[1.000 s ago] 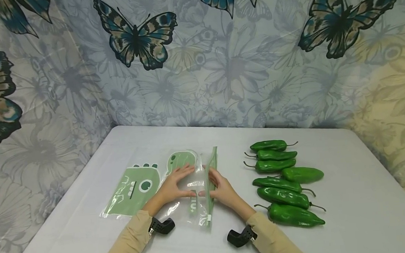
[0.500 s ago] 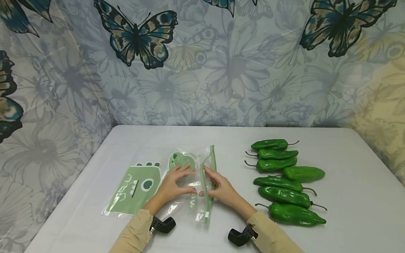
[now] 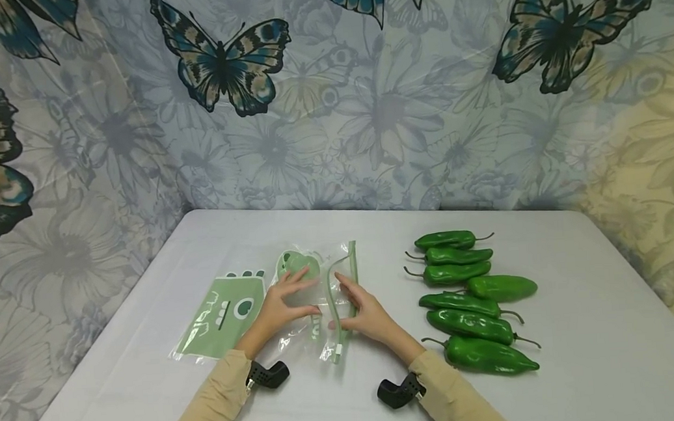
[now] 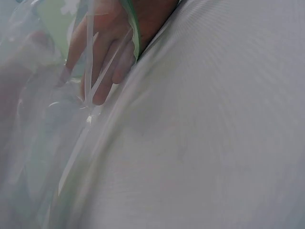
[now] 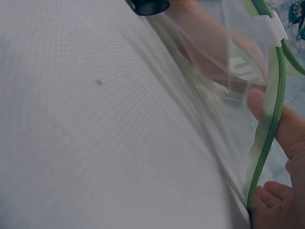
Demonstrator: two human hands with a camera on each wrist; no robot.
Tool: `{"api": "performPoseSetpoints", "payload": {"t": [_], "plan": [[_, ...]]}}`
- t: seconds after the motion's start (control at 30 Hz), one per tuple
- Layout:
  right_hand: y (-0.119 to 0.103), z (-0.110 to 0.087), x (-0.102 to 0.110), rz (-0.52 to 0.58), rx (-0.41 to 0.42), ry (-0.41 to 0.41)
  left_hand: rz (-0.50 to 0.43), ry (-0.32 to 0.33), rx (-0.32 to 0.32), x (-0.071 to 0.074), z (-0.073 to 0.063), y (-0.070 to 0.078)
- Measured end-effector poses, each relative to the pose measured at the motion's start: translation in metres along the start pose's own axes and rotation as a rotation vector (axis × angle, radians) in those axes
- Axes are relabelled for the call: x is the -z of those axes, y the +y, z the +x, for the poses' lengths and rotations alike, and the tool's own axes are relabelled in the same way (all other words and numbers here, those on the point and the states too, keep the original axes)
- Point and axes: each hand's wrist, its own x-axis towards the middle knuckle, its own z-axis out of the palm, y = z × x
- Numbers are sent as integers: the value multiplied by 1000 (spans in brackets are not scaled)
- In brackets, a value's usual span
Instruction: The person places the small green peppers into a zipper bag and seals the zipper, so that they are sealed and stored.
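Observation:
A clear slider zip bag (image 3: 323, 351) with a green dinosaur print lies puffed up in the middle of the table. Its green-edged mouth faces right and gapes, with a white slider (image 3: 339, 348) at the near end. On the bag's left part my left hand (image 3: 282, 309) touches the plastic, thumb and fingers spread apart. My right hand (image 3: 370, 312) reaches into the mouth, thumb and fingers held apart. In the right wrist view the thumb (image 5: 286, 126) pokes past the green zip strip (image 5: 271, 129). Through the plastic, the left wrist view shows the right hand's straight fingers (image 4: 107, 59).
A second bag (image 3: 227, 313) with a green monster-face print lies flat on the left. To the right, several long green peppers (image 3: 471, 327) form a column, stems pointing both ways. The white table (image 3: 605, 348) meets a butterfly-patterned cloth wall (image 3: 390, 135) behind.
The bag's upper zip edge has bowed leftward, away from the other edge, so the mouth gapes wider. Its slider end has shifted slightly left. Both hands have moved only a little; the peppers stay put.

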Motion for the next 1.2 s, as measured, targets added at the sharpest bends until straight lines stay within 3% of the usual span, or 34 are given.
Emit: {"api": "performPoseSetpoints", "payload": {"t": [0.17, 0.3, 0.57, 0.8, 1.0, 1.2], "plan": [[17, 2, 1, 31, -40, 4, -43, 26, -47, 6, 5, 22], [22, 2, 2, 79, -52, 13, -69, 59, -65, 7, 7, 26], [25, -1, 4, 94, -78, 35, -138, 58, -84, 6, 9, 22], [-3, -3, 5, 116, -108, 17, -162, -4, 19, 6, 11, 23], [-5, -3, 3, 121, -95, 5, -129, -6, 145, 9, 6, 28], [-5, -1, 1, 93, -106, 33, -78, -62, 45, 6, 4, 5]]}}
